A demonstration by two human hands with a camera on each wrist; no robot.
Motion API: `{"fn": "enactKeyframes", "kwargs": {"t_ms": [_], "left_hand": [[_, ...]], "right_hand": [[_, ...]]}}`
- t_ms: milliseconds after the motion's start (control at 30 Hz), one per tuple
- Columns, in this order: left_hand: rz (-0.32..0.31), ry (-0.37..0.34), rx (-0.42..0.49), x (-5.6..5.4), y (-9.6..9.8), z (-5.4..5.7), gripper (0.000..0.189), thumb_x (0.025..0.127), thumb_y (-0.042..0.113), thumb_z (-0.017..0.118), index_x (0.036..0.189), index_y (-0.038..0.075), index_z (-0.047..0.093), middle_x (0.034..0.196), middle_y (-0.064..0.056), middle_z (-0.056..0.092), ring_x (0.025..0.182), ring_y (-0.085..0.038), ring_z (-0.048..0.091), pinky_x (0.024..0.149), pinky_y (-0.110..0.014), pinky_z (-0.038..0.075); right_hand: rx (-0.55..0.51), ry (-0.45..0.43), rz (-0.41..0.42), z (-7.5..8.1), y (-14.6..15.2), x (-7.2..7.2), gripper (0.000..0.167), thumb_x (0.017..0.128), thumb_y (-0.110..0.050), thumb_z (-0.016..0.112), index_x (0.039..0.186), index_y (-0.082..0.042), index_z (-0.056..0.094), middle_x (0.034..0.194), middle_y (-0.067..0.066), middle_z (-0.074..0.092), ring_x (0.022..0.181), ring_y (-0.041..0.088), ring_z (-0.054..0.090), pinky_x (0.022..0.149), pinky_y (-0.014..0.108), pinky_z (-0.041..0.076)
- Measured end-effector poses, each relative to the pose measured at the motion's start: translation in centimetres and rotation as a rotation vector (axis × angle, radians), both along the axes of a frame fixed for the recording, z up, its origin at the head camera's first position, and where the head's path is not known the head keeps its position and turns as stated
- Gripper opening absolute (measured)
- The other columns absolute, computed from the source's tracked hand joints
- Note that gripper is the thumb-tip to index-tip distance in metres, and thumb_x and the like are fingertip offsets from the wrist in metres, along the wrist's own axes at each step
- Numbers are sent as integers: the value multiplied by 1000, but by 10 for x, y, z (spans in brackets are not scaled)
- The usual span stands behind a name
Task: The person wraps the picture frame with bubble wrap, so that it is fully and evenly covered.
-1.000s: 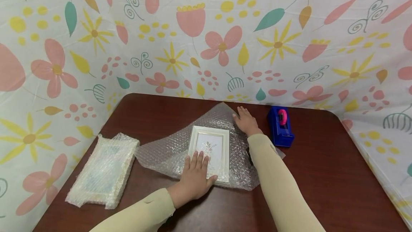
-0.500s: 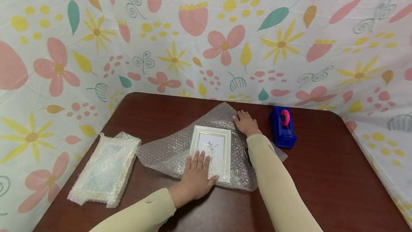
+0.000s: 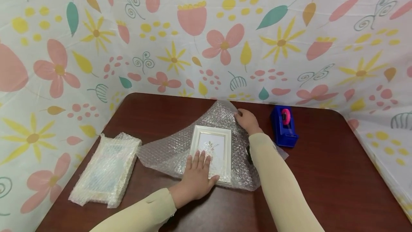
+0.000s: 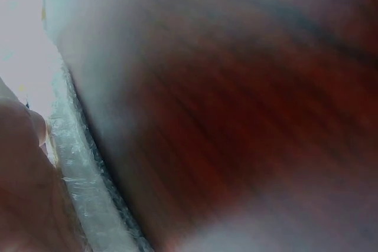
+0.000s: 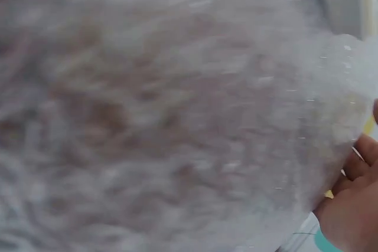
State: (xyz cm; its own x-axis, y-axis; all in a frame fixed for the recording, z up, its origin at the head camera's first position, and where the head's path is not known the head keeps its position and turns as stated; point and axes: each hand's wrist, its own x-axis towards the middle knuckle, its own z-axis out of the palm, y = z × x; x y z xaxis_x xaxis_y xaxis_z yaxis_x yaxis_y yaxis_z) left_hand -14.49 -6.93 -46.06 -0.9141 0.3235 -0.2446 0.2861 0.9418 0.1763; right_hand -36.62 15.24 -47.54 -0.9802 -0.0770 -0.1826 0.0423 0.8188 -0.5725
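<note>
One rectangular white picture frame (image 3: 216, 146) lies beneath a flat left hand (image 3: 197, 180); off its far corner, the right hand (image 3: 248, 120) pinches a clear plastic bubble-wrap sheet (image 3: 170, 151). Much folding apparently remains; a whitish bubble-wrapped bundle (image 3: 106, 169), leftward of both, looks finished.

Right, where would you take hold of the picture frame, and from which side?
I'd pinch the picture frame by its right border, coming from the right: it lies flat, face up on the bubble wrap, that long straight edge looks uncovered, and the left hand covers its lower left part.
</note>
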Motion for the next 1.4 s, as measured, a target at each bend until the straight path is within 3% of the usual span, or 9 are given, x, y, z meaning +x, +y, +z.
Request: {"fn": "enactKeyframes", "kwargs": {"t_ms": [133, 233, 467, 567, 700, 900, 1067, 1267, 1400], "left_hand": [[-4, 0, 4, 1, 0, -1, 75, 106, 56, 38, 160, 4, 32, 170, -20, 23, 160, -39, 18, 130, -56, 17], [-7, 4, 4, 1, 0, -2, 75, 106, 56, 37, 160, 4, 32, 170, -20, 23, 160, -39, 18, 130, -56, 17], [-12, 13, 3, 1, 0, -4, 75, 106, 57, 37, 160, 5, 31, 170, -19, 22, 160, -39, 17, 131, -56, 16], [-13, 10, 4, 2, 0, -4, 76, 106, 58, 36, 160, 5, 31, 171, -19, 22, 161, -39, 16, 131, -56, 16], [-12, 10, -9, 2, 1, -3, 76, 106, 58, 36, 161, 6, 31, 171, -19, 22, 161, -38, 17, 131, -56, 16], [-11, 4, -25, 2, 1, -1, 76, 106, 59, 36, 161, 6, 31, 171, -18, 22, 161, -38, 17, 131, -55, 17], [-9, -2, -32, 3, 1, 1, 76, 106, 58, 36, 161, 7, 30, 171, -18, 22, 161, -37, 17, 131, -55, 17], [-8, 24, 5, 4, 2, 5, 74, 106, 55, 40, 159, 4, 34, 169, -20, 26, 160, -39, 20, 129, -57, 20], [-8, 28, 5, 6, 2, 7, 73, 106, 55, 40, 159, 4, 35, 169, -20, 27, 159, -40, 21, 129, -57, 20]], "right_hand": [[-133, -5, -63, 12, 2, -2, 55, 108, -29, 50, 153, 2, 42, 151, 28, 51, 134, 43, 54, 111, 55, 47], [-173, -30, -70, 24, 5, -6, 57, 106, -27, 56, 153, 3, 43, 150, 29, 51, 133, 43, 54, 110, 54, 48], [-212, -136, 62, 50, 10, -12, 75, 102, -32, 63, 160, 2, 28, 168, 26, 25, 153, 47, 29, 123, 61, 33], [-241, -196, 96, 54, 9, -13, 81, 103, -36, 61, 162, 0, 20, 170, 25, 17, 156, 47, 22, 125, 61, 28], [-242, -211, 123, 55, 6, -11, 77, 104, -35, 59, 162, 0, 22, 170, 26, 16, 156, 47, 21, 126, 62, 27], [-231, -202, 124, 60, 2, -7, 61, 108, -34, 50, 157, 0, 37, 169, 25, 23, 155, 46, 25, 125, 61, 28], [-248, -217, 165, 64, 2, -4, 55, 110, -32, 46, 157, -4, 38, 168, 23, 28, 153, 43, 33, 125, 58, 30], [-321, -207, 243, 64, 0, 5, 49, 112, -27, 43, 156, -6, 41, 158, 21, 46, 141, 41, 52, 118, 56, 42], [-347, -170, 229, 62, -4, 15, 46, 112, -25, 42, 155, -9, 45, 152, 20, 54, 137, 39, 57, 115, 54, 47]]}}
